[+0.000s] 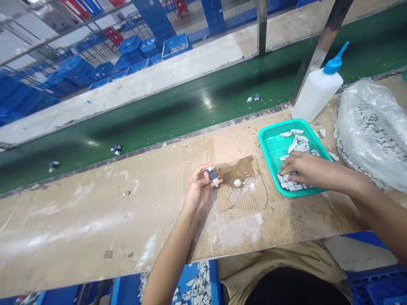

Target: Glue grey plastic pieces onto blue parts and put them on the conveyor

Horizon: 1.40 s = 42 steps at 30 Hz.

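My left hand (199, 186) is closed around a small dark-blue and white plastic part (211, 174), held just above the bench. Over the teal basket (318, 192), my right hand (300, 168) reaches down with bent fingers among small light-grey plastic pieces (301, 146). Its fingertips touch the pieces; whether one is pinched between them is hidden. Between the hands lies a torn cardboard patch (244, 165), wet and shiny, with a pale round blob (238, 183) on it.
A white squeeze bottle (318, 91) with a blue nozzle stands behind the basket. A clear plastic bag (372, 131) of grey pieces lies at right. Several small blue-white assemblies (117, 149) sit on the green conveyor belt (178, 114). Below the bench is a blue bin (214, 279).
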Tool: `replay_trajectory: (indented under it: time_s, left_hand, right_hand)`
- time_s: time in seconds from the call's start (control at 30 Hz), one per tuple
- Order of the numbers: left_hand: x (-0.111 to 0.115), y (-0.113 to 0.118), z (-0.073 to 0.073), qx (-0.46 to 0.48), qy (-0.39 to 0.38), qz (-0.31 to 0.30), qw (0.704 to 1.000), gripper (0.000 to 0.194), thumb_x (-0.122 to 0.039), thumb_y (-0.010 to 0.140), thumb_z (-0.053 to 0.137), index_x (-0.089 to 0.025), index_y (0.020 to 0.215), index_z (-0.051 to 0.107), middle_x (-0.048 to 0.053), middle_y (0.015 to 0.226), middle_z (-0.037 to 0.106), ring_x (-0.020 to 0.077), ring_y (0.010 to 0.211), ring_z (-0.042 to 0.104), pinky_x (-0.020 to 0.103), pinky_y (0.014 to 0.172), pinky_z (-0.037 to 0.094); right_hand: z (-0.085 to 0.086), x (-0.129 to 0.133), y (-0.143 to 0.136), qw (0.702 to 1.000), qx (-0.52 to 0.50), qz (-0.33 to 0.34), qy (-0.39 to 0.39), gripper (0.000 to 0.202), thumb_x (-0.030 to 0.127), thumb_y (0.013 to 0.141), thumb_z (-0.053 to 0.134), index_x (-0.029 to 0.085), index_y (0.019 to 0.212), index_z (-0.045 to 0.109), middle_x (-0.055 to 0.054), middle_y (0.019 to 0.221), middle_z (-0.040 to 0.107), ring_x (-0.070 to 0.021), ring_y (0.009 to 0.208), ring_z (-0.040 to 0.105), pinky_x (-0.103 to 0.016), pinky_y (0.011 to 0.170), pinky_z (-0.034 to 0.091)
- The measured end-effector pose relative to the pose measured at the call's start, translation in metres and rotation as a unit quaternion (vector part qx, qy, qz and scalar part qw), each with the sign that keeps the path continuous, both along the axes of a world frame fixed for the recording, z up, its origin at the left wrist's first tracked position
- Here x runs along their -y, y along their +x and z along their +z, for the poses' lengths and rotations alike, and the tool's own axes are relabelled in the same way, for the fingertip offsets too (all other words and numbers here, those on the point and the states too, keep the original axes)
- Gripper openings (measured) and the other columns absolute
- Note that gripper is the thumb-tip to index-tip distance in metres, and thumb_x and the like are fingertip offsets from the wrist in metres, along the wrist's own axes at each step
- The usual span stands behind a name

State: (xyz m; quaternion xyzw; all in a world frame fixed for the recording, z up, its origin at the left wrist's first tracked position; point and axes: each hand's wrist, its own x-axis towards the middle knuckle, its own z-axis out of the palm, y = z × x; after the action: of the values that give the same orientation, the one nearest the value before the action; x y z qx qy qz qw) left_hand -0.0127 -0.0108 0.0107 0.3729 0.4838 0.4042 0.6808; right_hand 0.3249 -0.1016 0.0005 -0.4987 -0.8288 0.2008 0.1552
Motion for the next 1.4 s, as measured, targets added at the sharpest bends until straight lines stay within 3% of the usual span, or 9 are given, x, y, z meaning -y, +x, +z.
replay_trajectory:
  time_s: [0.23,0.43,0.57,0.73,0.83,0.97,1.17,1.3,1.4]
  left_hand:
    - [-0.074,0.001,-0.012,-0.19,0.154,0.011,0.97,0.064,-0.049,0.062,0.086,-0.017,0.113,0.064,0.003,0.084,0.07,0.0164,0.07,0.068,0.028,0.069,0.055]
    - [-0.178,0.014,-0.019,-0.322,0.221,0.088,0.916,0.037,-0.035,0.075,0.078,-0.014,0.099,0.061,0.003,0.076,0.071,0.0143,0.073,0.066,0.026,0.076,0.051]
    - [-0.213,0.029,-0.022,-0.387,0.24,0.099,0.885,0.026,-0.031,0.082,0.071,-0.014,0.099,0.062,0.006,0.083,0.073,0.0181,0.087,0.068,0.03,0.084,0.05]
    - [-0.223,0.045,-0.022,-0.478,0.276,0.121,0.825,0.023,-0.019,0.083,0.067,-0.012,0.104,0.062,0.021,0.121,0.066,0.0344,0.13,0.05,0.048,0.108,0.038]
    - [-0.224,0.066,-0.019,-0.501,0.314,0.104,0.8,0.036,-0.014,0.087,0.057,-0.006,0.122,0.058,0.025,0.141,0.05,0.0368,0.143,0.034,0.049,0.116,0.026]
    - [-0.222,0.116,-0.019,-0.475,0.37,-0.018,0.798,0.042,-0.017,0.091,0.056,-0.004,0.131,0.056,0.02,0.141,0.053,0.0277,0.14,0.042,0.036,0.119,0.026]
    - [-0.222,0.172,-0.025,-0.361,0.332,-0.143,0.86,0.045,-0.003,0.082,0.065,-0.013,0.126,0.065,0.016,0.15,0.051,0.0281,0.148,0.035,0.04,0.124,0.022]
    - [-0.22,0.172,-0.022,-0.293,0.285,-0.104,0.907,0.033,0.0,0.082,0.06,-0.014,0.111,0.07,0.013,0.125,0.068,0.0263,0.13,0.054,0.041,0.118,0.034]
    - [-0.203,0.156,-0.016,-0.214,0.237,-0.07,0.945,0.035,-0.005,0.091,0.051,-0.015,0.123,0.062,0.011,0.114,0.069,0.0184,0.108,0.063,0.034,0.103,0.048]
  right_hand:
    - [0.03,-0.002,-0.002,0.973,-0.181,-0.086,-0.114,0.021,0.036,0.096,0.058,0.025,0.102,0.074,-0.004,0.091,0.078,-0.0203,0.08,0.073,-0.031,0.065,0.057]
    - [0.042,-0.006,-0.012,0.843,-0.47,-0.15,-0.212,0.035,0.046,0.094,0.064,0.021,0.119,0.071,-0.008,0.09,0.078,-0.0187,0.075,0.074,-0.031,0.066,0.062]
    - [0.042,-0.008,-0.023,0.785,-0.547,-0.174,-0.23,0.036,0.044,0.088,0.074,0.021,0.116,0.072,-0.008,0.087,0.078,-0.0197,0.076,0.076,-0.032,0.07,0.064]
    - [0.038,-0.005,-0.028,0.778,-0.532,-0.222,-0.25,0.03,0.044,0.075,0.086,0.019,0.087,0.073,-0.008,0.081,0.079,-0.0238,0.078,0.077,-0.032,0.072,0.065]
    - [0.029,-0.001,-0.027,0.787,-0.523,-0.227,-0.238,0.038,0.042,0.077,0.084,0.021,0.108,0.075,-0.007,0.089,0.079,-0.0269,0.082,0.078,-0.037,0.075,0.066]
    - [0.017,0.003,-0.028,0.83,-0.482,-0.184,-0.212,0.04,0.043,0.089,0.071,0.025,0.126,0.07,-0.01,0.112,0.077,-0.0275,0.086,0.078,-0.044,0.08,0.066]
    - [0.024,0.002,-0.027,0.84,-0.439,-0.21,-0.241,0.044,0.06,0.083,0.071,0.021,0.102,0.07,-0.01,0.1,0.077,-0.0292,0.097,0.076,-0.04,0.08,0.065]
    - [0.033,0.0,-0.029,0.83,-0.455,-0.211,-0.243,0.047,0.064,0.078,0.073,0.022,0.094,0.06,-0.011,0.095,0.076,-0.0281,0.094,0.075,-0.039,0.075,0.064]
    - [0.036,0.002,-0.034,0.844,-0.434,-0.228,-0.217,0.042,0.06,0.081,0.073,0.023,0.095,0.061,-0.01,0.098,0.077,-0.0274,0.099,0.074,-0.042,0.085,0.062]
